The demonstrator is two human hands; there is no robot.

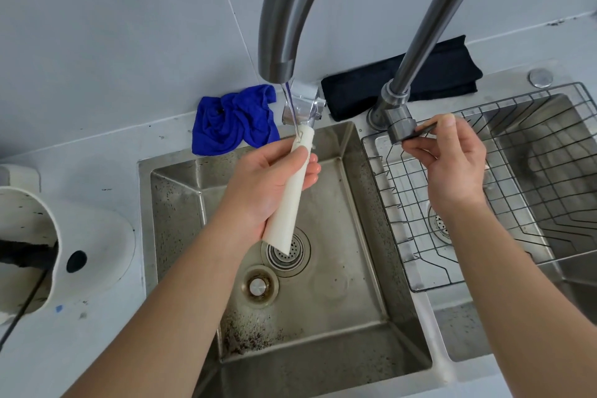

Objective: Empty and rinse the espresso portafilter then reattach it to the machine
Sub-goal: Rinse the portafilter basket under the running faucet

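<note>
My left hand (268, 184) grips the cream handle of the portafilter (292, 200), held over the left sink basin (371, 307). Its metal head (303, 105) points away from me, right under the faucet spout (277, 68). A thin stream of water runs from the spout onto the head and the top of the handle. My right hand (452, 165) pinches the dark faucet lever (420, 131) between thumb and fingers, beside the faucet base (392, 107). Dark coffee grounds speckle the basin floor and walls.
A wire rack (484, 203) lies across the right basin. A crumpled blue cloth (232, 119) and a folded black cloth (445, 74) lie on the counter behind the sink. A white machine (80, 236) stands at the left edge. Drain strainer (287, 252) sits mid-basin.
</note>
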